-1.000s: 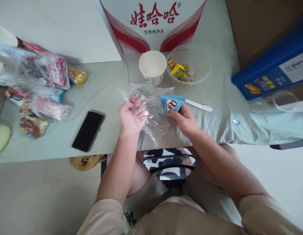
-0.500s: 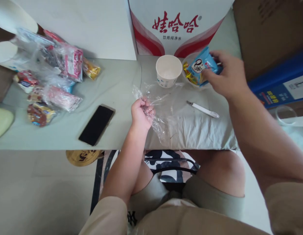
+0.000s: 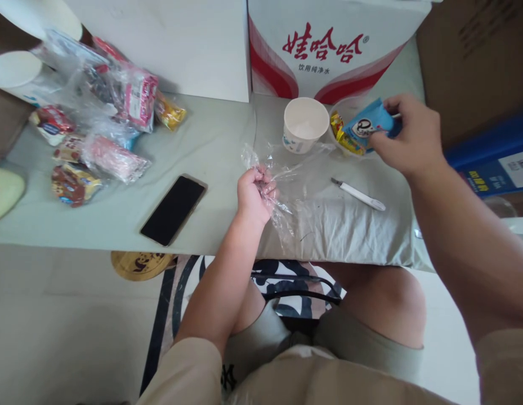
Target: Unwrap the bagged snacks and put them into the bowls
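Observation:
My left hand (image 3: 258, 194) is closed around a crumpled clear plastic bag (image 3: 286, 216), whose loose film spreads over the cloth. My right hand (image 3: 411, 135) grips a blue snack packet (image 3: 369, 125) between thumb and fingers, at a round clear bowl (image 3: 336, 107). Yellow-wrapped sweets (image 3: 343, 135) lie in that bowl, partly behind the packet. A white paper cup (image 3: 305, 124) stands upright just left of the bowl. In front of them rests a white-handled craft knife (image 3: 359, 194), apart from both hands.
A black phone (image 3: 174, 210) lies left of my left arm. Several wrapped snacks (image 3: 113, 157) are heaped at the far left beside paper cups (image 3: 16, 70). A white carton (image 3: 329, 34) stands behind the cup, and a blue box (image 3: 493, 152) is at the right.
The view has shifted a little, so most things appear further right. The blue packet is tilted differently and sits lower at the bowl in my right hand. My left hand keeps its hold on the bag.

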Demonstrator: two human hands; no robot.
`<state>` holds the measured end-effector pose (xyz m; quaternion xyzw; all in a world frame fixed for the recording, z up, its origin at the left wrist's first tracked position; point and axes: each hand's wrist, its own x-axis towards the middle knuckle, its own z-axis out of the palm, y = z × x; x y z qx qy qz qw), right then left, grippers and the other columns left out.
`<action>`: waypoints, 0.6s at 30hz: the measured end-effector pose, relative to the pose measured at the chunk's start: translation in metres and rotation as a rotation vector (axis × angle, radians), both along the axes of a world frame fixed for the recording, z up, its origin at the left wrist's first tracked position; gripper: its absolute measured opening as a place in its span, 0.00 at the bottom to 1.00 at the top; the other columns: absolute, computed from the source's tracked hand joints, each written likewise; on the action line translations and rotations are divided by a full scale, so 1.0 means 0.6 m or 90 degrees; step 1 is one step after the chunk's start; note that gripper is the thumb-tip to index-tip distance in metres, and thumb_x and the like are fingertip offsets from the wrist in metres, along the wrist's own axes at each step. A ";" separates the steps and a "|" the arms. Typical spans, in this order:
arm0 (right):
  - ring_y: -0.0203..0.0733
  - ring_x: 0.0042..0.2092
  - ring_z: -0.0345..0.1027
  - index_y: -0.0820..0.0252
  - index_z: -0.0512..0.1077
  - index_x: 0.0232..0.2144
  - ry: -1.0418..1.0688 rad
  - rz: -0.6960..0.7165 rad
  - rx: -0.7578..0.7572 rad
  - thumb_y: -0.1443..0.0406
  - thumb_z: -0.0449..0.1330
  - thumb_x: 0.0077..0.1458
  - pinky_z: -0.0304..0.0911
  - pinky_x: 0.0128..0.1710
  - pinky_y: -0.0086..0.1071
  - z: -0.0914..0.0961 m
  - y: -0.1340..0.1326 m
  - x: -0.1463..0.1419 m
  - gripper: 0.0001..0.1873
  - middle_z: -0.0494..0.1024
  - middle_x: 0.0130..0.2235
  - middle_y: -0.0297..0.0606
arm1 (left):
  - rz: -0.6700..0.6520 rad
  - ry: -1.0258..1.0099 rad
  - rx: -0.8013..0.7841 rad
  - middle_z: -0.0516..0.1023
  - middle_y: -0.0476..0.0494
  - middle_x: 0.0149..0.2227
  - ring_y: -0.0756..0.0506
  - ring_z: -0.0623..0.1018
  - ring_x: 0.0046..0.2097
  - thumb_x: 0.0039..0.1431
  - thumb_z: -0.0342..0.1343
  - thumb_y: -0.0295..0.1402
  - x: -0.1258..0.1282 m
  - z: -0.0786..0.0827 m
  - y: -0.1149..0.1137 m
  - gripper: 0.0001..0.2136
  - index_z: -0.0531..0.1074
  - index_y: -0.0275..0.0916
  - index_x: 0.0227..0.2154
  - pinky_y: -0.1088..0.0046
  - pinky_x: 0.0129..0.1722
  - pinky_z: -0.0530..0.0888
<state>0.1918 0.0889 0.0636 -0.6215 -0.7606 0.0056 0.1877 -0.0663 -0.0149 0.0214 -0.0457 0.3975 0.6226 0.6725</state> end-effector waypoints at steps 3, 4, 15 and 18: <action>0.48 0.45 0.75 0.58 0.75 0.49 -0.049 0.010 -0.102 0.68 0.66 0.48 0.67 0.48 0.43 -0.011 0.010 0.009 0.23 0.82 0.46 0.45 | -0.002 0.006 0.001 0.56 0.56 0.18 0.57 0.54 0.15 0.45 0.49 0.23 -0.001 -0.001 0.000 0.06 0.59 0.39 0.21 0.82 0.15 0.51; 0.45 0.42 0.74 0.58 0.77 0.47 -0.059 0.021 -0.147 0.69 0.66 0.48 0.66 0.46 0.42 -0.016 0.015 0.010 0.22 0.82 0.43 0.43 | -0.004 0.009 0.001 0.56 0.56 0.18 0.57 0.54 0.15 0.46 0.49 0.23 0.000 -0.002 0.000 0.06 0.59 0.39 0.21 0.82 0.15 0.51; 0.46 0.44 0.74 0.59 0.75 0.37 0.270 0.008 0.038 0.55 0.56 0.64 0.66 0.50 0.44 -0.022 -0.068 -0.013 0.14 0.81 0.40 0.46 | -0.114 -0.021 0.049 0.55 0.55 0.19 0.56 0.54 0.16 0.46 0.51 0.24 -0.005 0.002 -0.001 0.07 0.58 0.39 0.21 0.82 0.15 0.49; 0.52 0.56 0.73 0.54 0.70 0.53 0.465 0.218 -0.160 0.50 0.64 0.58 0.67 0.57 0.49 -0.078 -0.149 -0.039 0.26 0.77 0.55 0.48 | -0.255 -0.091 0.119 0.54 0.53 0.20 0.56 0.52 0.16 0.43 0.51 0.24 -0.003 0.006 -0.012 0.07 0.57 0.39 0.21 0.81 0.15 0.48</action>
